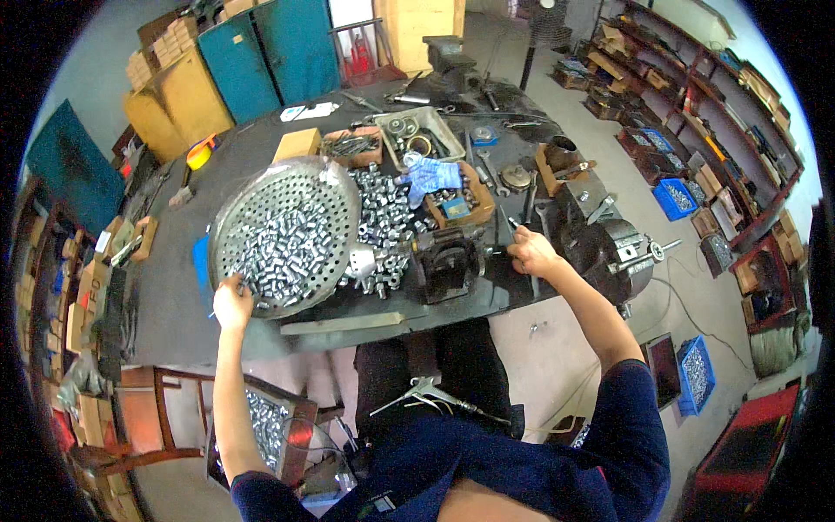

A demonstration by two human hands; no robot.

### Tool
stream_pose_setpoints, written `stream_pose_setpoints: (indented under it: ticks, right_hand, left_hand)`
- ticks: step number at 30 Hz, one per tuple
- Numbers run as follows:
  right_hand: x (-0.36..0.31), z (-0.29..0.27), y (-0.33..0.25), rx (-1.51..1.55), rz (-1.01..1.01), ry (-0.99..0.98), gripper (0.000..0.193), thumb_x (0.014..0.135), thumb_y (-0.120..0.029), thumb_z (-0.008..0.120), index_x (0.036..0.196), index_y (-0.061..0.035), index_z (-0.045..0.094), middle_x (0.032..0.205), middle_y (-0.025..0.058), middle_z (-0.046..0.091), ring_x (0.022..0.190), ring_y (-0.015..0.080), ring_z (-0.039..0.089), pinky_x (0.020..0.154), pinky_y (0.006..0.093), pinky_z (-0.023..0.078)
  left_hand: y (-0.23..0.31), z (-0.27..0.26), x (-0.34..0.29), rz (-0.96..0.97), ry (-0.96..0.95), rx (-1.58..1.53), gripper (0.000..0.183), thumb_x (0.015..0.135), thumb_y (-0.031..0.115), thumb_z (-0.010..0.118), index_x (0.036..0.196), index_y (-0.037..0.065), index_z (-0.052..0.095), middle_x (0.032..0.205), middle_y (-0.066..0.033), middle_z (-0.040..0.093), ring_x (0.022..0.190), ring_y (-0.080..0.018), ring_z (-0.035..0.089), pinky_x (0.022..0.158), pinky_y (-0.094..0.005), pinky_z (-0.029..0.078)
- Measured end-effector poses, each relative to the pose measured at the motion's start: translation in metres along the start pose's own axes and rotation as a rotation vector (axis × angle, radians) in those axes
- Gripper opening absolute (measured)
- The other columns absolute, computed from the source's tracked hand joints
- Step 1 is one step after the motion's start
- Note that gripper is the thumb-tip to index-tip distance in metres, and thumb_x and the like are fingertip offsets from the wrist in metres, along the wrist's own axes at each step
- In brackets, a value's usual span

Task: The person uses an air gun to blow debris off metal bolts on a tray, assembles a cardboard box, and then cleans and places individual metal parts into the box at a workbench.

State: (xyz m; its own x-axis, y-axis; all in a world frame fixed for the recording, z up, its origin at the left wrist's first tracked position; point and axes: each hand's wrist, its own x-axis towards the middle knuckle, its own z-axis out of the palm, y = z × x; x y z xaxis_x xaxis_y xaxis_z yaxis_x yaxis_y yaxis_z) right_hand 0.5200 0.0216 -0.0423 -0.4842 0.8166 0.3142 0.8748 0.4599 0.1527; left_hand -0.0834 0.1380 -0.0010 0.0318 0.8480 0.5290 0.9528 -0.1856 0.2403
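Note:
My left hand (233,303) is at the near left edge of a large round metal pan (344,204) with holes in it. Its fingers are closed by the pieces there; what they hold, if anything, is too small to make out. Small shiny metal sleeves (291,252) are heaped in the pan, and more loose sleeves (378,204) lie on the bench to its right. Just right of a black metal fixture (448,265), my right hand (532,252) has its fingers curled together around something thin, partly hidden by the hand.
A grey tray (452,143), a cardboard box with a blue glove (432,177) and a round machine chuck (622,252) stand on the dark bench. A flat bar (344,324) lies along its front edge. An air gun (426,391) rests on my lap. A blue bin (696,374) sits on the floor.

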Motion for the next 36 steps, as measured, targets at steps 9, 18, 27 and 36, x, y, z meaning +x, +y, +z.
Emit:
stream_pose_setpoints:
  ticks: [9,18,27,36]
  right_hand:
    - [-0.006,-0.015,0.005,-0.107,0.072,-0.189,0.035,0.058,-0.018,0.064,0.092,-0.0108,0.060,0.085,0.0084,0.055,0.093,0.0251,0.049,0.078,0.0357,0.043]
    - [0.033,-0.069,0.003,0.230,0.447,0.045,0.034,0.056,-0.009,0.060,0.090,-0.0049,0.063,0.085,0.0136,0.062,0.080,0.0297,0.060,0.074,0.0349,0.048]
    - [0.249,-0.086,-0.058,1.421,0.588,-0.024,0.023,0.073,-0.014,0.059,0.088,0.0034,0.059,0.076,0.0108,0.061,0.064,0.0189,0.062,0.056,0.0281,0.052]
    - [0.344,0.010,-0.083,1.401,0.753,-0.370,0.016,0.075,-0.013,0.053,0.084,-0.0023,0.060,0.079,0.0141,0.060,0.058,0.0283,0.061,0.051,0.0421,0.053]
  left_hand:
    - [-0.011,-0.005,0.007,0.040,0.014,0.076,0.022,0.069,0.011,0.059,0.090,0.006,0.064,0.073,-0.0149,0.062,0.071,-0.0313,0.061,0.065,-0.0390,0.048]
    - [-0.083,-0.035,-0.018,-0.301,0.158,-0.045,0.023,0.075,0.010,0.058,0.097,0.001,0.061,0.057,-0.0119,0.057,0.046,-0.0199,0.056,0.048,-0.0308,0.044]
    - [-0.052,-0.019,-0.031,-0.741,-0.190,-1.285,0.055,0.084,0.040,0.055,0.110,-0.008,0.045,0.073,-0.0144,0.059,0.050,-0.0191,0.060,0.045,-0.0269,0.050]
    - [-0.047,0.004,-0.007,-0.916,-0.119,-1.376,0.039,0.084,0.032,0.058,0.101,-0.002,0.049,0.076,-0.0083,0.057,0.050,-0.0152,0.055,0.043,-0.0302,0.048]
